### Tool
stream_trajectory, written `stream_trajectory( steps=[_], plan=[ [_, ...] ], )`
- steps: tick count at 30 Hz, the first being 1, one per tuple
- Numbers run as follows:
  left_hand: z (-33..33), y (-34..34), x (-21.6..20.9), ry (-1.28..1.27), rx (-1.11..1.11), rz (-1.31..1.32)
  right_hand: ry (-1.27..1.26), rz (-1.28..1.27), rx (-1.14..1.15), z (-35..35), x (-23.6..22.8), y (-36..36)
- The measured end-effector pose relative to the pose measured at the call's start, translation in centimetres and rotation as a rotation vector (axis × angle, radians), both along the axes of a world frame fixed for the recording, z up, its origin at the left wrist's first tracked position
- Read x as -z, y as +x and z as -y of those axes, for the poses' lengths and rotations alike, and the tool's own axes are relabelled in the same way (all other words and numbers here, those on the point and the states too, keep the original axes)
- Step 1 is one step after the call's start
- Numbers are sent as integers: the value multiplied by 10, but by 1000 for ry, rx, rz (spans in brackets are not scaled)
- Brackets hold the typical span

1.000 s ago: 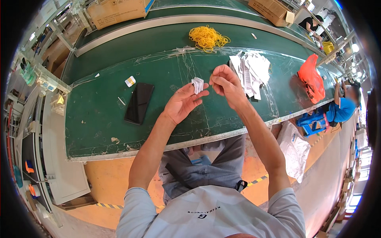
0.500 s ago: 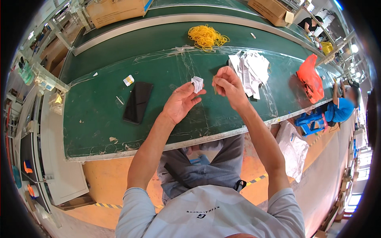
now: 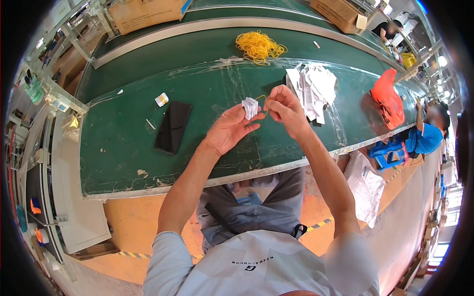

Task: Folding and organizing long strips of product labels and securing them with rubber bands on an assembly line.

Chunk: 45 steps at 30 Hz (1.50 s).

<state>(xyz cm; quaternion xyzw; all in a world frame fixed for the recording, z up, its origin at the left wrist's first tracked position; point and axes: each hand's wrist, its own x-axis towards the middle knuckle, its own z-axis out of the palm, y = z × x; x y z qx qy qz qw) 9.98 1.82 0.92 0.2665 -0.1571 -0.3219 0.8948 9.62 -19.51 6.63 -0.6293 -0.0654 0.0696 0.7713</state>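
A small stack of folded white paper slips is pinched in my left hand, just above the green table. My right hand closes its fingertips on a thin yellow rubber band, which stretches from them toward the stack. Whether the band loops round the slips is hard to see. Behind my right hand lies a loose heap of white paper slips. At the far side sits a tangled pile of yellow rubber bands.
A black phone lies left of my hands, near a small banded white bundle. An orange-red plastic bag stands at the right end of the table. Cardboard boxes are on the shelf behind. A person in blue sits at the right.
My left hand has brought the slips slightly right, closer to my right hand. The rubber band, hanging from my right fingers before, now extends to the stack.
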Motion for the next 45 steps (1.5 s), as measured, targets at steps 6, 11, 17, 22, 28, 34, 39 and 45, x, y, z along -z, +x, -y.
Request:
stream_trajectory(
  steps=[6,11,17,22,28,34,39,45],
  plan=[
    [14,3,-7,217,-156,149,-434,304,39,22,9,0],
    [12,-5,-1,492,-312,423,-606,425,-13,8,16,2],
    [12,-6,-3,513,-160,376,-614,466,-109,23,-7,-9],
    [-2,-5,-2,383,4,253,-632,467,-192,21,-5,-12],
    [7,-2,-9,89,-53,237,-562,624,-103,34,6,2],
    [1,7,-4,55,-82,147,-524,246,-174,31,-8,-5],
    [2,0,-10,231,-90,226,-634,290,-194,17,-21,-11],
    [2,-3,-3,392,-22,308,-755,424,-238,21,-27,-12]
  ],
)
